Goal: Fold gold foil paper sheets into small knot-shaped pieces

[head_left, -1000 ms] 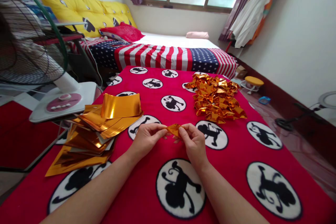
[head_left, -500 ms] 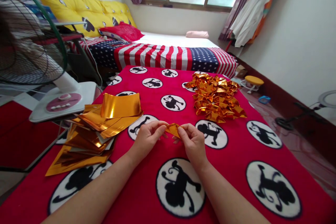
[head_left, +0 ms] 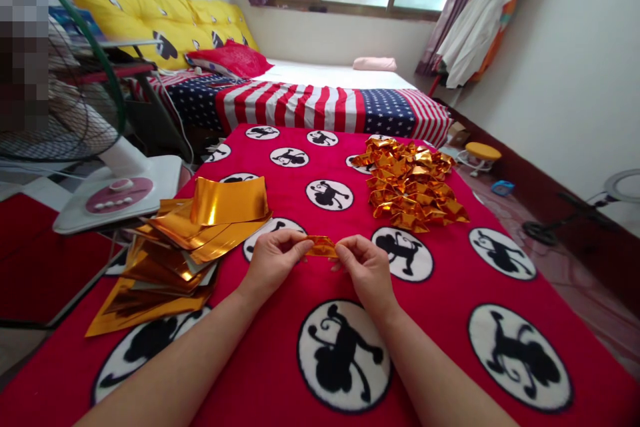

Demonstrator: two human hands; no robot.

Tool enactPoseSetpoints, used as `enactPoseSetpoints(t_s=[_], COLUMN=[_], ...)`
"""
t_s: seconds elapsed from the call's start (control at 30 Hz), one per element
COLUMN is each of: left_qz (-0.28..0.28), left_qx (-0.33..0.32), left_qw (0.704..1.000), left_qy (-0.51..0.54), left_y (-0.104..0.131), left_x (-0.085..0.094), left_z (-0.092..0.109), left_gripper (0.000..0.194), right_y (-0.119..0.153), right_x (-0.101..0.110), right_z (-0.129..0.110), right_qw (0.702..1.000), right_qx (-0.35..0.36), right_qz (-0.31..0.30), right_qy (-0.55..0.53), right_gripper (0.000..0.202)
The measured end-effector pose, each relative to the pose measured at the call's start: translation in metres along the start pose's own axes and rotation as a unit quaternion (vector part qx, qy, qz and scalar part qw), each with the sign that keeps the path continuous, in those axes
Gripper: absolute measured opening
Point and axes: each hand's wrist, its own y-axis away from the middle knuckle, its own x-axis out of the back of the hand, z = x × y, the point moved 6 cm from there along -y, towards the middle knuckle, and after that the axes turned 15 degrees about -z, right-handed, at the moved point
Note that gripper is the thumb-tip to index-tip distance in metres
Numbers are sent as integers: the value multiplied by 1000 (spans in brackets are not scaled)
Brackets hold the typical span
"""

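Note:
A small folded piece of gold foil paper [head_left: 321,247] is stretched level between my two hands, above the red cloth [head_left: 280,373]. My left hand [head_left: 276,255] pinches its left end between thumb and fingers. At the other end, my right hand [head_left: 365,267] grips it the same way. To the left lies a loose stack of flat gold foil sheets [head_left: 230,201], fanned out unevenly. A heap of folded gold foil pieces [head_left: 413,187] sits beyond my right hand, apart from it.
A white-based fan [head_left: 120,193] stands at the left, close to the stack, with a person's blurred-out shape behind it. Past the far edge is a bed [head_left: 300,103] with a striped and starred cover. A yellow stool [head_left: 483,151] and a ring-light stand [head_left: 570,213] are on the floor at right.
My left hand has shifted slightly left, and the gap between my hands is wider. The folded foil paper now shows longer and flatter between them.

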Motion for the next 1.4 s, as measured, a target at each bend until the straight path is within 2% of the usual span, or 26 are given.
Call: enactPoseSetpoints(t_s=[0.2, 0.3, 0.43, 0.5, 0.57, 0.67, 0.77, 0.87, 1.03, 1.13, 1.23, 1.4], left_qz=[-13, -16, -56, -47, -14, 28, 9, -22, -26, -11, 1, -57], left_qx=[-6, -3, -1, 0, -2, -15, -26, -30, 5, 33, 41, 36], left_qw=[1000, 999, 998, 998, 995, 988, 989, 990, 989, 984, 988, 993], left_qy=[-15, -33, -23, 29, 95, 148, 145, 136, 146, 173, 146, 93], left_y=[-1, 0, 0, -1, -2, -3, -3, -1, 1, 2, 2, 3], left_x=[-3, -4, -12, -12, -7, 1, 0, -6, -16, -19, -17, -23], left_z=[3, 4, 3, 1, -2, -3, 1, 3, 2, 1, 3, 2], left_gripper=[15, 15, 15, 22, 33, 42, 37, 34, 25, 24, 24, 23], right_y=[3, 2, 1, 2, 3, 2, 2, 4, 8, 9, 10, 8], right_x=[4, -1, -6, -5, -4, -10, -17, -16, -12, -18, -23, -15], right_z=[2, 3, 2, 4, 6, 6, 3, -1, -4, -3, -5, -7], right_qw=[999, 999, 997, 999, 1000, 998, 994, 996, 997, 997, 995, 1000], right_qx=[9, 9, 24, 15, 4, -11, -14, 1, 34, 23, 11, 22], right_qz=[22, -7, -32, -13, 0, -39, -79, -56, 6, -31, -67, -14], right_qy=[48, 51, 61, 50, 31, 48, 75, 73, 66, 74, 71, -1], right_gripper=[18, 18, 14, 15, 15, 15, 14, 13, 13, 16, 20, 19])
